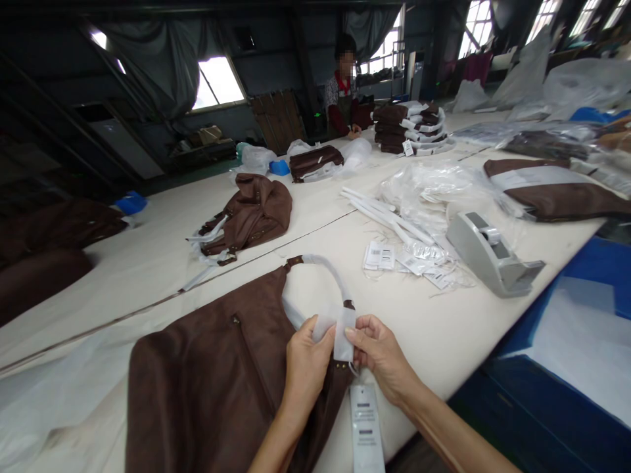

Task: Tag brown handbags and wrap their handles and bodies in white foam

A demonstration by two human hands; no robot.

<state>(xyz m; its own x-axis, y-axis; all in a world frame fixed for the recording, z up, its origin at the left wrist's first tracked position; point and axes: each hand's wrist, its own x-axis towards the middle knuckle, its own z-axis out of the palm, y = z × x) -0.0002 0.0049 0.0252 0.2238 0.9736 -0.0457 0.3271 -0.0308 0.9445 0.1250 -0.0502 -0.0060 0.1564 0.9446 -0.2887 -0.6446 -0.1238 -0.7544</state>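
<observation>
A dark brown handbag [197, 368] lies on the table in front of me, its zip facing up and its strap [328, 266] wrapped in white film. Around the strap's near end, a whitish translucent wrapping sheet [344, 335] is pinched between my two hands. My left hand [308, 358] grips the sheet's left side with thumb and fingers. From the right, my right hand [377, 348] presses its thumb on the sheet's other edge, fingers behind. Below the hands hangs a white printed hang tag [365, 427] on a loop.
A grey tape dispenser [493, 253] stands at right beside printed tags [379, 256] and clear plastic bags [434, 190]. Another brown bag [261, 210] lies beyond mine. Stacked wrapped bags [409, 128] sit farther back, near a person [345, 92] across the table.
</observation>
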